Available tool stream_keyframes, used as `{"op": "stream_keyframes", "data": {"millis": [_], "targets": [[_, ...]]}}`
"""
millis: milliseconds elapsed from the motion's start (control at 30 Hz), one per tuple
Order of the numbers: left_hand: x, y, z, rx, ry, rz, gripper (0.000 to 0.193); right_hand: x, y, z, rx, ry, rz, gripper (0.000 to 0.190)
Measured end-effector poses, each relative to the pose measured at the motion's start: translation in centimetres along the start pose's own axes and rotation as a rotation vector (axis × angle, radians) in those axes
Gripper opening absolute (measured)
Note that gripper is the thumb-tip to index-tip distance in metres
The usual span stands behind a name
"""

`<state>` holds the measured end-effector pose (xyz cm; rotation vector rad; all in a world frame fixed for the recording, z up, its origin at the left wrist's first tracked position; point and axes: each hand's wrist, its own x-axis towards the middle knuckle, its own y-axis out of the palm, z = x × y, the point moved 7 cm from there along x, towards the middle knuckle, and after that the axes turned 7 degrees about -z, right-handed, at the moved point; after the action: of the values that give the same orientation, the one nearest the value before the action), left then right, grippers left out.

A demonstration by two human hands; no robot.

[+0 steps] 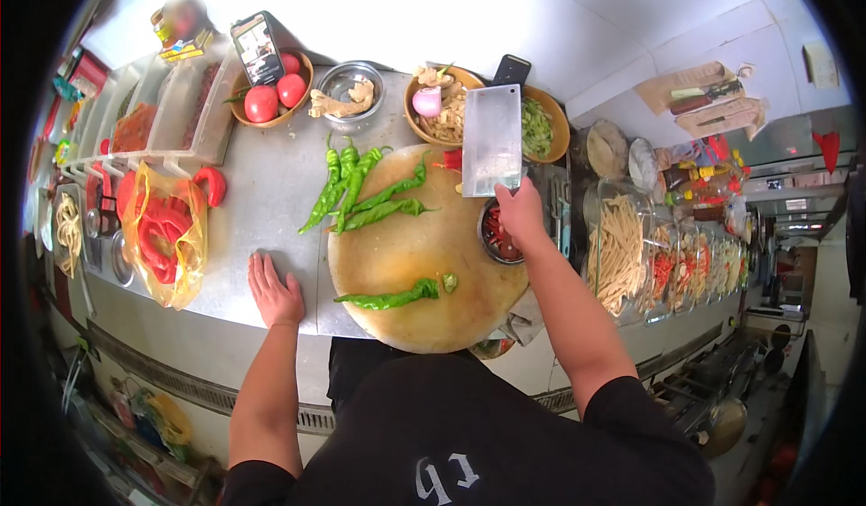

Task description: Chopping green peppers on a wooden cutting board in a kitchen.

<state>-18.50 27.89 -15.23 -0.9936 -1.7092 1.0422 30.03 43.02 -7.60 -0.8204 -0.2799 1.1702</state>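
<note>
My left hand (pixel 276 289) rests flat on the steel counter (pixel 264 215), holding nothing. In my right hand (pixel 522 216) is the handle of a cleaver (pixel 492 141), its broad blade raised past the far right rim of the round chopping board (pixel 406 256). Below that hand, a metal bowl (pixel 500 252) of cut red peppers is partly covered. On the board's near side lies one green chili (pixel 389 296), with its cut-off stem end (pixel 450 282) beside it. More long green chilies (pixel 348 178) lie over the board's far left edge and the counter.
Along the wall stand a bowl of tomatoes (pixel 262 103) with a phone (pixel 257 49), a steel bowl with ginger (pixel 352 100), and a bowl of chopped greens (pixel 538 127). A yellow bag of red peppers (pixel 162 235) sits left. Glass containers of cut food (pixel 617 249) line the right.
</note>
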Motion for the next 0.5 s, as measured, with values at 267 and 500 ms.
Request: {"op": "stream_keyframes", "data": {"millis": [267, 500], "targets": [[0.0, -0.8, 0.4, 0.017, -0.035, 0.028, 0.063, -3.5, 0.8, -0.9, 0.038, -0.102, 0.040, 0.027], [0.1, -0.3, 0.5, 0.013, -0.020, 0.017, 0.064, -5.3, 0.5, -0.1, -0.073, -0.173, 0.062, 0.037]]}}
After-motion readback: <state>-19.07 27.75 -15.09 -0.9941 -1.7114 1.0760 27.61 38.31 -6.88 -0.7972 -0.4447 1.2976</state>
